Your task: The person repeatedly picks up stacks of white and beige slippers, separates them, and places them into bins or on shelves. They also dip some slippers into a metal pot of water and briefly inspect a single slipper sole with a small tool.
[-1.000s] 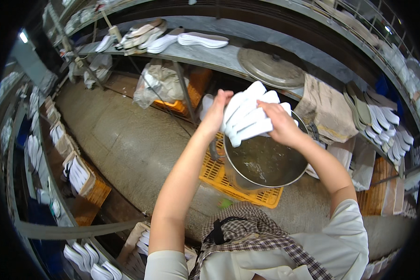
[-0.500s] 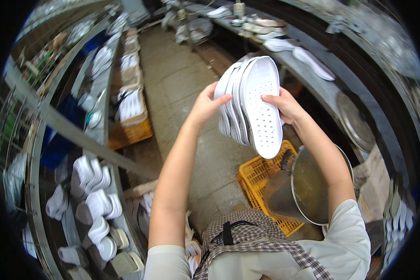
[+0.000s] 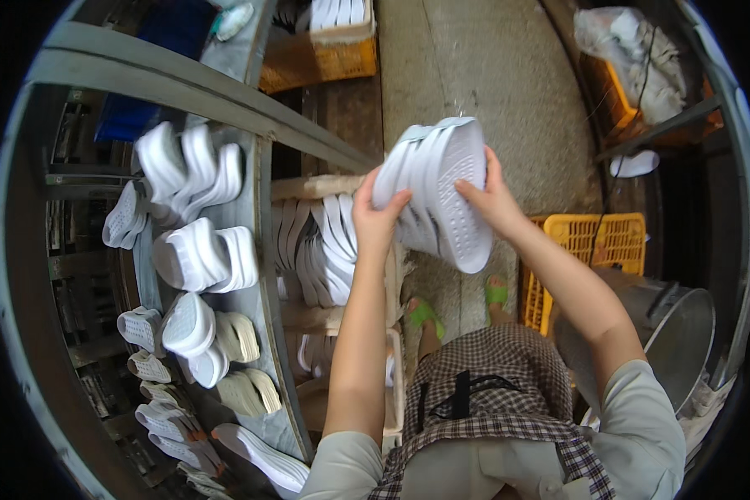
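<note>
Between my hands is a stack of white shoe soles [image 3: 462, 227], held on edge above the walkway. My left hand [image 3: 375, 218] is closed on the stack's left end, thumb over the edge. On the other end, my right hand [image 3: 493, 198] grips the outermost sole, with its thumb on the dimpled face and its fingers behind. Just left of and below the stack stands a box of white soles [image 3: 329, 258], set in rows on edge. My left forearm covers part of that box.
A grey shelf [image 3: 262, 329] on the left carries white and beige soles [image 3: 240, 392] in small stacks. A metal post [image 3: 200, 92] crosses above it. To my right are a yellow crate [image 3: 617, 229] and a large metal pot [image 3: 683, 342]. A yellow crate of soles [image 3: 354, 57] stands farther ahead.
My view has swung left and down, bringing the box of soles and the left shelf nearer the middle. Both hands still hold the stack, which looks slightly more turned.
</note>
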{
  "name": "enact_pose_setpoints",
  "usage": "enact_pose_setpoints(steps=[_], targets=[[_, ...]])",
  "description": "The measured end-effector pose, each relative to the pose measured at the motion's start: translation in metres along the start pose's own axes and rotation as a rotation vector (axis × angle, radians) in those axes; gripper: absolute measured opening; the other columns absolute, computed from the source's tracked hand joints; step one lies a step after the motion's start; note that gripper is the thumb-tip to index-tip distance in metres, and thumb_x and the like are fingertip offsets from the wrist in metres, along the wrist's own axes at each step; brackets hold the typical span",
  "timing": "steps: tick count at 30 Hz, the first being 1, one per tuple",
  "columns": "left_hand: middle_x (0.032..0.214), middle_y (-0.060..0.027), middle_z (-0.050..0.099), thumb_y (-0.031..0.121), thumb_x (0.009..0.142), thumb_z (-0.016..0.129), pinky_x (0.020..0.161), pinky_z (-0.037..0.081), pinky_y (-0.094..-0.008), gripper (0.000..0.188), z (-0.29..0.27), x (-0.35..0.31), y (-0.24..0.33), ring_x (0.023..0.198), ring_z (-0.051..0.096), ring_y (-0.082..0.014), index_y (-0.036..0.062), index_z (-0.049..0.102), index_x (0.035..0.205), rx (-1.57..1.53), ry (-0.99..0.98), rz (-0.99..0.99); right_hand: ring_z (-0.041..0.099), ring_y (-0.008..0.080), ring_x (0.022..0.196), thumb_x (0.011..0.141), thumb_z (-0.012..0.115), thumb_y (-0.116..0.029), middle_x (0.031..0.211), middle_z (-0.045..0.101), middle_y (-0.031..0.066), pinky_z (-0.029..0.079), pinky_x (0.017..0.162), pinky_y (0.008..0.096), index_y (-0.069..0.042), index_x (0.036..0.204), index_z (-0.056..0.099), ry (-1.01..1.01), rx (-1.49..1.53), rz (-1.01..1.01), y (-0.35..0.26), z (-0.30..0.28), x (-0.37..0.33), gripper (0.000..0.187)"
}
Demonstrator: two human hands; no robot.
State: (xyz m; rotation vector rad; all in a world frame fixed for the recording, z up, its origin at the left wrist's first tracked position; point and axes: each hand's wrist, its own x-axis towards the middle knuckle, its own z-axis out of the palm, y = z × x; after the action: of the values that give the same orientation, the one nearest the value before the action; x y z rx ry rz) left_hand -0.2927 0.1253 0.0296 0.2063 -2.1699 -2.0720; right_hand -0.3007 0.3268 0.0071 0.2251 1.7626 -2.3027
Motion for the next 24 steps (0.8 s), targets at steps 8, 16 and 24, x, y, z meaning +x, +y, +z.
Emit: enact_pose_setpoints(steps=[8,16,24], targets=[[0.118,-0.0116,0.055,0.004,0.075,0.073,0.09,0.045,-0.0301,0.057,-0.15,-0.038,-0.092,0.103,0.054,-0.0183,-0.0042,0.047,0.125,0.391,0.42,-0.098,0.043,0.0291,0.113,0.083,0.065,-0.018,0.122,0.035,0.0208,0.041,0.094,0.0382,0.0,0.129,0.029,-0.01,-0.311,-0.117,0.197,0.155,0.022,0.061],[0.116,-0.0147,0.059,0.045,0.079,0.07,0.082,0.051,-0.0346,0.064,-0.343,-0.039,-0.08,0.1,0.06,-0.0268,0.0016,0.052,0.122,1.444,0.806,-0.016,0.052,0.0282,0.101,0.09,0.047,-0.017,0.106,0.056,0.017,0.043,0.089,0.0385,0.002,0.11,0.057,-0.607,-0.437,-0.552,0.312,0.448,0.039,0.029],[0.14,-0.0217,0.036,0.031,0.083,0.066,0.106,0.03,-0.0381,0.07,-0.531,0.006,-0.253,0.129,0.035,-0.0326,-0.0021,0.034,0.137,1.578,0.302,-0.501,0.061,0.028,0.09,0.079,0.059,-0.017,0.1,0.062,0.0113,0.05,0.072,0.0381,-0.007,0.097,0.066,-1.353,-0.817,-0.507,0.429,0.39,-0.008,0.022]])
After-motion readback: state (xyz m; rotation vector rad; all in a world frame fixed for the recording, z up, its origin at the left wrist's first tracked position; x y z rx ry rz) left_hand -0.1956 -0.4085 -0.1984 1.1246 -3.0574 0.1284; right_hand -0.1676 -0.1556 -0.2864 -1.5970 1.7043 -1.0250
